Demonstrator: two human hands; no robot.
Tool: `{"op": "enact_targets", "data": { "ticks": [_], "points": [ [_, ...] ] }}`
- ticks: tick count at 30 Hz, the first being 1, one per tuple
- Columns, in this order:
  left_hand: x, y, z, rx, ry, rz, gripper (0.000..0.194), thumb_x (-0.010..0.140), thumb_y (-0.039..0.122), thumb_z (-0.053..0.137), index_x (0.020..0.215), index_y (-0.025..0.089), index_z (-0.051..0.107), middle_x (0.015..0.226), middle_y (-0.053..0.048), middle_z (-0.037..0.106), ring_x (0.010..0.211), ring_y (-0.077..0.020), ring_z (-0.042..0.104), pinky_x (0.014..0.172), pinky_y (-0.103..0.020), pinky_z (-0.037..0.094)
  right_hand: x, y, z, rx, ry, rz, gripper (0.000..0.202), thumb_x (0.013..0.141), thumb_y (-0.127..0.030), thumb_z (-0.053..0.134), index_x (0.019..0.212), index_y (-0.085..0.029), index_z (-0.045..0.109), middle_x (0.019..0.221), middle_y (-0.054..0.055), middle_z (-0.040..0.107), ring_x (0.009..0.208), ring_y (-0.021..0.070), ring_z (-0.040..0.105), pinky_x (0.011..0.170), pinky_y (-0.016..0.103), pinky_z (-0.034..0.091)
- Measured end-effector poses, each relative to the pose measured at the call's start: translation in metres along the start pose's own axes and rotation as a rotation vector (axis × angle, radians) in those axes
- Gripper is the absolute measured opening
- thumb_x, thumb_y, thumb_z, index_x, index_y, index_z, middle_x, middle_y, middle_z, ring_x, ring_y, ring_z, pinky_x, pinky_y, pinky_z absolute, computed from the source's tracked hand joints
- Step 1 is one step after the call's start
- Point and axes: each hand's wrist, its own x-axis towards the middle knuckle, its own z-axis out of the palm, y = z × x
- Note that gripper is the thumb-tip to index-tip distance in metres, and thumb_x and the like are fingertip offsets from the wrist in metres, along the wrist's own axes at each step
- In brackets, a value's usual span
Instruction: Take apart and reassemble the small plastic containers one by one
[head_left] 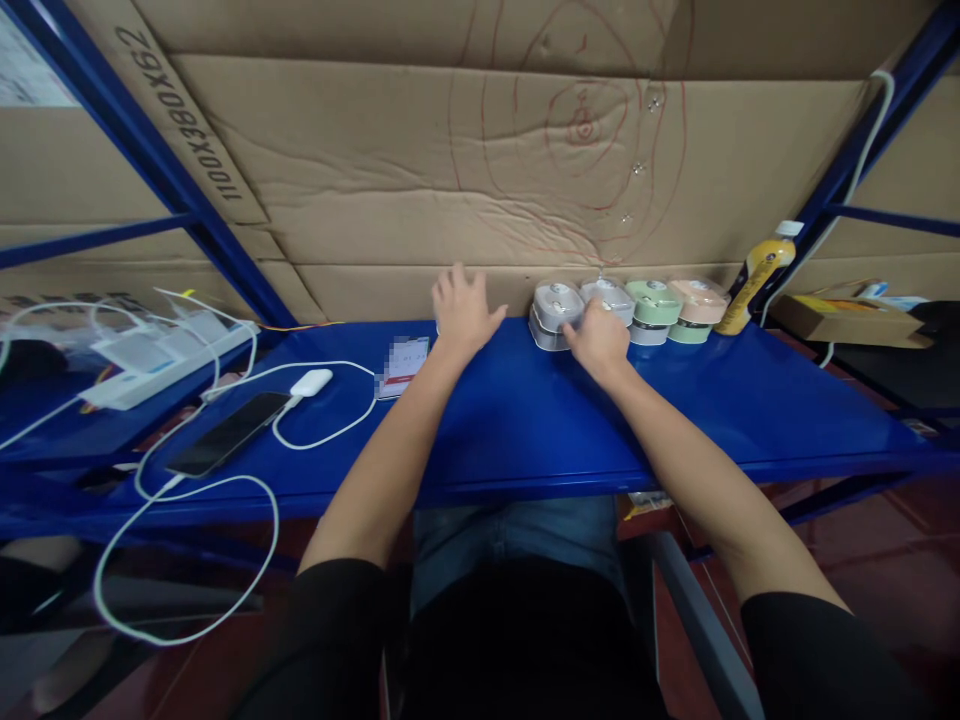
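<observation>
Along the desk's (525,420) back edge, four cases lined up, right hand (598,340) gripping the grey case (556,308), left hand (461,310) spread open, empty.

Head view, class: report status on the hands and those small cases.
Left hand open, flat on blue shelf. Right hand touching grey case; grip unclear. Yellow bottle stands beyond row.

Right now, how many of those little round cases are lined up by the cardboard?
4 tops show: grey under the right hand, white, green, peach. More may lie stacked beneath.
</observation>
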Motion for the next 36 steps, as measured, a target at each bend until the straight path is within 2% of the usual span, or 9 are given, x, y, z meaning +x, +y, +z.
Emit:
{"op": "enact_targets", "data": {
  "ticks": [2, 4, 8, 14, 19, 23, 29, 32, 36],
  "points": [
    [-0.002, -0.009, -0.002, 0.055, -0.042, -0.091, 0.076, 0.089, 0.051, 0.083, 0.153, 0.023, 0.054, 0.172, -0.026, 0.034, 0.16, -0.0585, 0.027, 0.124, -0.079, 0.027, 0.0, 0.0, 0.001, -0.024, -0.015, -0.051, 0.044, 0.101, -0.041, 0.066, 0.133, -0.01, 0.066, 0.118, 0.026, 0.077, 0.111, 0.0423, 0.074, 0.091, 0.051, 0.057],
    [-0.004, -0.015, 0.0, 0.077, -0.092, -0.182, 0.086, 0.086, 0.058, 0.085, 0.157, 0.023, 0.051, 0.171, -0.03, 0.033, 0.156, -0.0625, 0.03, 0.119, -0.083, 0.031, -0.001, -0.001, 0.005, -0.054, -0.035, -0.118, 0.038, 0.103, -0.04, 0.064, 0.128, -0.012, 0.071, 0.116, 0.024, 0.079, 0.109, 0.0417, 0.075, 0.09, 0.051, 0.058],
    [-0.005, -0.018, 0.004, 0.045, -0.153, -0.282, 0.071, 0.093, 0.05, 0.079, 0.153, 0.02, 0.054, 0.156, -0.029, 0.047, 0.138, -0.0534, 0.056, 0.11, -0.068, 0.05, -0.003, -0.003, 0.012, -0.104, -0.093, -0.201, 0.034, 0.104, -0.04, 0.062, 0.12, -0.014, 0.077, 0.114, 0.023, 0.08, 0.108, 0.0414, 0.077, 0.088, 0.049, 0.059],
    [-0.008, -0.009, -0.011, 0.006, -0.084, -0.271, 0.059, 0.097, 0.045, 0.072, 0.148, 0.018, 0.06, 0.147, -0.027, 0.053, 0.134, -0.0513, 0.059, 0.106, -0.064, 0.054, -0.003, -0.004, 0.015, -0.164, -0.153, -0.195, 0.037, 0.107, -0.043, 0.059, 0.124, -0.015, 0.077, 0.117, 0.022, 0.08, 0.112, 0.039, 0.077, 0.09, 0.045, 0.059],
    [-0.029, 0.006, -0.028, -0.071, 0.009, -0.128, 0.06, 0.095, 0.046, 0.071, 0.15, 0.024, 0.06, 0.156, -0.022, 0.052, 0.137, -0.049, 0.059, 0.11, -0.065, 0.054, 0.001, 0.001, 0.015, -0.159, -0.16, -0.188, 0.041, 0.107, -0.042, 0.059, 0.131, -0.013, 0.073, 0.12, 0.023, 0.079, 0.115, 0.0401, 0.076, 0.091, 0.046, 0.058],
    [-0.052, 0.004, -0.024, -0.204, -0.013, 0.068, 0.065, 0.091, 0.044, 0.077, 0.15, 0.027, 0.058, 0.161, -0.017, 0.053, 0.145, -0.0428, 0.057, 0.12, -0.062, 0.05, 0.001, 0.004, 0.016, -0.126, -0.135, -0.206, 0.038, 0.105, -0.041, 0.06, 0.125, -0.013, 0.077, 0.117, 0.023, 0.08, 0.111, 0.0397, 0.076, 0.087, 0.046, 0.058],
    [-0.07, -0.022, -0.015, -0.41, -0.196, 0.425, 0.075, 0.083, 0.039, 0.079, 0.153, 0.024, 0.055, 0.166, -0.016, 0.049, 0.157, -0.0395, 0.047, 0.132, -0.061, 0.038, -0.005, -0.001, 0.002, 0.088, 0.108, -0.196, 0.037, 0.108, -0.035, 0.05, 0.102, -0.015, 0.079, 0.097, 0.018, 0.081, 0.093, 0.0336, 0.076, 0.084, 0.045, 0.056],
    [-0.072, -0.027, -0.016, -0.482, -0.307, 0.529, 0.079, 0.082, 0.038, 0.078, 0.155, 0.025, 0.053, 0.167, -0.016, 0.046, 0.158, -0.0402, 0.045, 0.133, -0.061, 0.037, -0.008, 0.001, -0.006, 0.336, 0.125, -0.392, 0.036, 0.105, -0.049, 0.059, 0.106, -0.017, 0.077, 0.1, 0.015, 0.08, 0.096, 0.0314, 0.075, 0.09, 0.045, 0.057],
    [-0.074, -0.026, -0.01, -0.566, -0.395, 0.605, 0.082, 0.079, 0.036, 0.079, 0.156, 0.024, 0.053, 0.162, -0.016, 0.05, 0.154, -0.0404, 0.05, 0.132, -0.06, 0.04, -0.011, 0.013, -0.003, 0.513, -0.16, -0.789, 0.076, 0.083, -0.072, 0.082, 0.139, -0.022, 0.068, 0.144, 0.017, 0.07, 0.134, 0.0378, 0.066, 0.114, 0.055, 0.052]
  ]
}}
